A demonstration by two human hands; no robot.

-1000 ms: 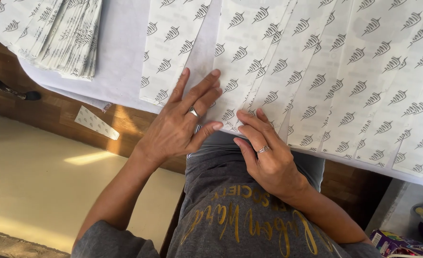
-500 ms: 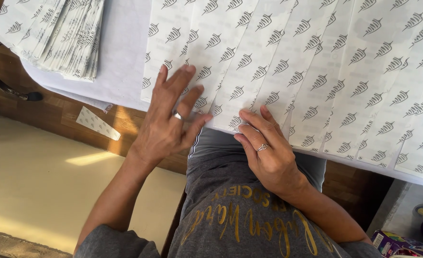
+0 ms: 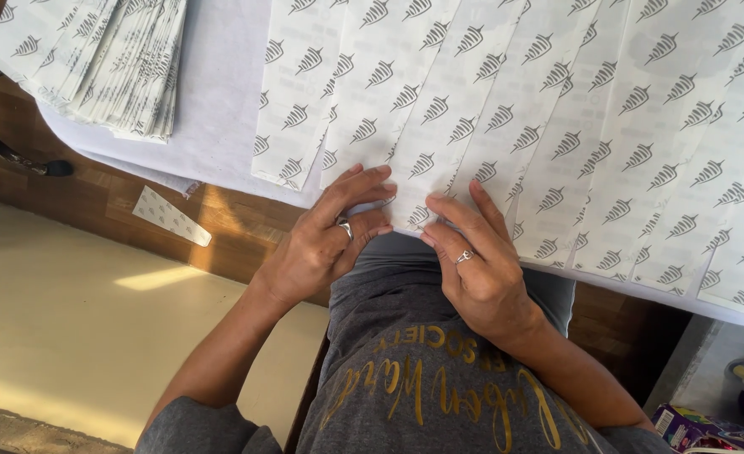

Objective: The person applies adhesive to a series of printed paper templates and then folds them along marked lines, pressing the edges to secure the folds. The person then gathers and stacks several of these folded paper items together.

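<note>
Several long white paper strips (image 3: pixel 506 109) printed with grey leaf-like marks lie side by side, overlapping, across the table. My left hand (image 3: pixel 325 240) pinches the near end of one strip at the table's front edge, a ring on one finger. Close beside it, my right hand (image 3: pixel 473 261), also ringed, presses its fingers on the near end of the same strip or its neighbour. The fingertips of the two hands almost meet at the strip's lower edge.
A stack of the same printed strips (image 3: pixel 103 63) lies at the table's far left on a white sheet (image 3: pixel 220 101). One loose strip (image 3: pixel 170 216) has fallen below the wooden table edge. A pale floor spreads at the left; coloured packages (image 3: pixel 700 424) sit at the lower right.
My left hand has pulled back from lying flat on the strips to the front edge, its fingers now curled on a strip's end. The right hand stayed nearly in place.
</note>
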